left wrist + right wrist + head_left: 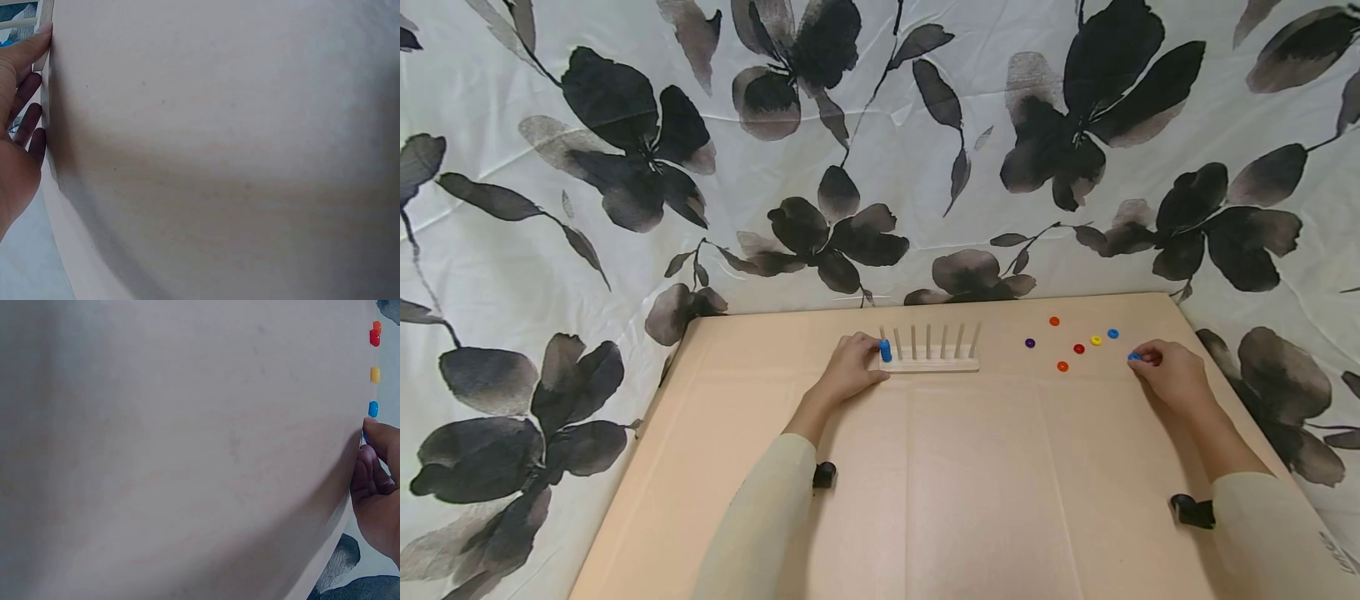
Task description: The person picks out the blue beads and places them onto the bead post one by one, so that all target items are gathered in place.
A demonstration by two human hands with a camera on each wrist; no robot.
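A wooden peg rack (932, 365) with a row of upright pegs stands near the back of the table. Blue beads (886, 352) are stacked on its leftmost peg. My left hand (847, 369) grips the rack's left end, thumb along the base in the left wrist view; the fingertips behind are partly hidden. Toward the right, my right hand (1172, 375) pinches a blue bead (1133, 357) between thumb and fingertips, close to the tabletop. Beside it lie another blue bead (1113, 333), a yellow bead (1096, 340) and a red bead (1078, 349).
Two orange beads, one farther back (1055, 321) and one nearer (1062, 367), lie between rack and right hand, with a purple bead (1030, 343) closest to the rack. The light tabletop (970, 483) ends at a floral cloth (925, 167) behind and at the sides.
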